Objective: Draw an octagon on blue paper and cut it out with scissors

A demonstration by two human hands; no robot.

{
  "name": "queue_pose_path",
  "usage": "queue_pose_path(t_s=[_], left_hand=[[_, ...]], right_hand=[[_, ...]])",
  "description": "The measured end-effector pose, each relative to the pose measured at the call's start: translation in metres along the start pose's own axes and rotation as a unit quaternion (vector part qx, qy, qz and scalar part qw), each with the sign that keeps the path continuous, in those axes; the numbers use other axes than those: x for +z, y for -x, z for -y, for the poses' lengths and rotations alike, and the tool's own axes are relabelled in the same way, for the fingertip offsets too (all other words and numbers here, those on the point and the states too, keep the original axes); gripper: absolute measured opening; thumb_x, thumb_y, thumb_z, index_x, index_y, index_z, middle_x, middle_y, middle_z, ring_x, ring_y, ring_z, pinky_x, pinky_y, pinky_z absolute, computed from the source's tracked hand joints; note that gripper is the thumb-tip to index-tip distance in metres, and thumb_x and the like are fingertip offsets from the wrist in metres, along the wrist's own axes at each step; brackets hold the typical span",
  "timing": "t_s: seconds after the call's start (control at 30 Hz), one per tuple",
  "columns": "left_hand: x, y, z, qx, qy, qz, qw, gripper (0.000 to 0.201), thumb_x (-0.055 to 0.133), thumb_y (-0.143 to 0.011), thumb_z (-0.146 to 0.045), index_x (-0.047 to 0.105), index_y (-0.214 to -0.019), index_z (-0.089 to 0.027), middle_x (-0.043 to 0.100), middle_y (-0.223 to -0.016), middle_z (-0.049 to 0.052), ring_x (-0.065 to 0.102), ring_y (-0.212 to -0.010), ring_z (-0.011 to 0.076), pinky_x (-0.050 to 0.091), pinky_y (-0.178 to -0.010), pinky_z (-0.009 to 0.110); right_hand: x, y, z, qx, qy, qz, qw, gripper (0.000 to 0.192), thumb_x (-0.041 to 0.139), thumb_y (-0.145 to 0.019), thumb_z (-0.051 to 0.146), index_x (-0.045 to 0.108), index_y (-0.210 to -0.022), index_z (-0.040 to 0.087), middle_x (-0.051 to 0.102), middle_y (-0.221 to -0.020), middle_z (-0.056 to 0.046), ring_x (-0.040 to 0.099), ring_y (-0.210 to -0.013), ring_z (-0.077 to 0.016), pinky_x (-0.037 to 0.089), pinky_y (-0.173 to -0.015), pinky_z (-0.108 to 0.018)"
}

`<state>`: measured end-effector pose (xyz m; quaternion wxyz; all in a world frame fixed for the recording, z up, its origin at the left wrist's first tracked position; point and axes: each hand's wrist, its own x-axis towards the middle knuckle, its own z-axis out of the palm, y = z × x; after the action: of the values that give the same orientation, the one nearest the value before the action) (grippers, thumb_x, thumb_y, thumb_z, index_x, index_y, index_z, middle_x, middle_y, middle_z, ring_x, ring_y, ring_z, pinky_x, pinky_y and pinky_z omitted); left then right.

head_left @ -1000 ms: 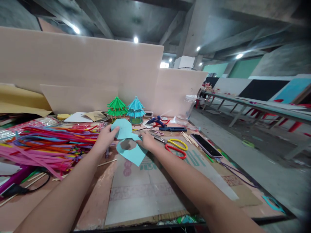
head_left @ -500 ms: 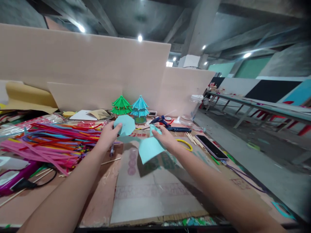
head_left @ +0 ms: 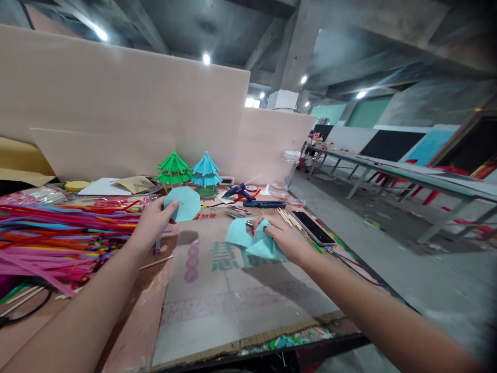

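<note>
My left hand (head_left: 155, 215) pinches a light blue paper octagon (head_left: 186, 203) by its left edge, thumb on top. To the right, my right hand (head_left: 281, 235) is closed on a curled, crumpled light blue paper scrap (head_left: 262, 244), held over the cardboard sheet (head_left: 202, 311). A small dark and red thing shows beside these fingers, too little of it visible to name. Behind the octagon stand a green pipe-cleaner pavilion (head_left: 174, 170) and a light blue pipe-cleaner pavilion (head_left: 206, 171).
Many coloured pipe cleaners (head_left: 70, 223) lie at the left. Behind the right hand are a glue gun (head_left: 237, 190), dark blue pliers (head_left: 264, 204), wooden sticks (head_left: 289, 218) and a phone (head_left: 312, 228). A clear plastic jar (head_left: 285, 168) stands near the back right edge.
My right hand has moved toward the right with the scrap, which is now more crumpled and farther from the octagon. My left hand still holds the octagon. The view has turned to the right.
</note>
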<state>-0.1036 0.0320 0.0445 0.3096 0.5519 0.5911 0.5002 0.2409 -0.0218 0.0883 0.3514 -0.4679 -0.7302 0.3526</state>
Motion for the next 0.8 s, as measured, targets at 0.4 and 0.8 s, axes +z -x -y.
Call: queue_pose_path(t_s=[0.4,0.8], left_hand=[[0.002,0.012,-0.017,0.0,-0.01,0.017,1.0,0.033,0.062,-0.096,-0.041,0.062,-0.117,-0.016,0.065,-0.113,0.007,0.066,-0.095,0.022,0.058,-0.081,0.04],[0.012,0.037,-0.045,0.01,-0.076,0.043,0.996,0.043,0.06,-0.087,-0.057,0.066,-0.101,-0.017,0.071,-0.086,0.002,0.066,-0.072,0.0185,0.056,-0.068,0.033]], right_hand=[[-0.016,0.046,0.007,0.087,-0.062,0.146,0.984,0.025,0.06,-0.074,0.027,0.034,-0.071,0.024,0.058,-0.075,0.002,0.053,-0.056,-0.0107,0.045,-0.054,-0.023],[-0.136,0.095,-0.02,0.197,0.225,0.163,0.94,0.048,0.062,-0.089,0.059,0.072,-0.105,0.015,0.075,-0.099,-0.011,0.072,-0.092,-0.0247,0.057,-0.085,-0.035]])
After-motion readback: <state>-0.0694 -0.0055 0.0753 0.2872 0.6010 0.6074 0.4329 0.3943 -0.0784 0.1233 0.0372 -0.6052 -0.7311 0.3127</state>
